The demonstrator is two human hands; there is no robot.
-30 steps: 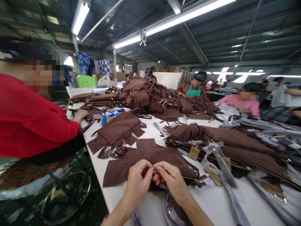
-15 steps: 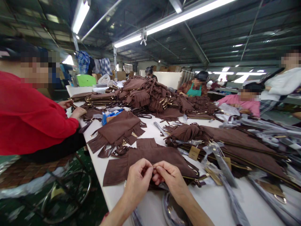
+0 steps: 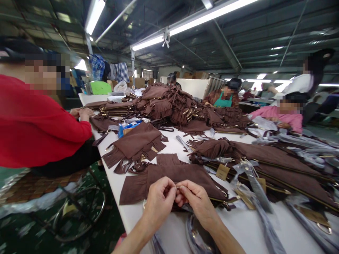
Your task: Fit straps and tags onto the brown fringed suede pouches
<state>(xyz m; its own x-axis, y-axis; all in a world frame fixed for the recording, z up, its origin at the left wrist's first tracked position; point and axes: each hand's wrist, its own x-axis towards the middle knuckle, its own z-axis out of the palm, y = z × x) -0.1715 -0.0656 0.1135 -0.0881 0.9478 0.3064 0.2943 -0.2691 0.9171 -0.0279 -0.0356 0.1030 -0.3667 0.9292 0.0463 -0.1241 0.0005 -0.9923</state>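
Closer together now, the hands (image 3: pixel 85 113) of a person in red (image 3: pixel 39 123) meet at left. Lower centre, the left hand (image 3: pixel 160 197) and right hand (image 3: pixel 197 198) pinch with closed fingertips, any item between them too small to tell, above a brown fringed bag (image 3: pixel 182 174) on the table (image 3: pixel 135 218); more bags (image 3: pixel 280 160) lie at right.

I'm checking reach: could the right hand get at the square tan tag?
Probably yes: the square tan tag lies uncovered beyond the right hand, though its fingers are pinched beside the left hand.
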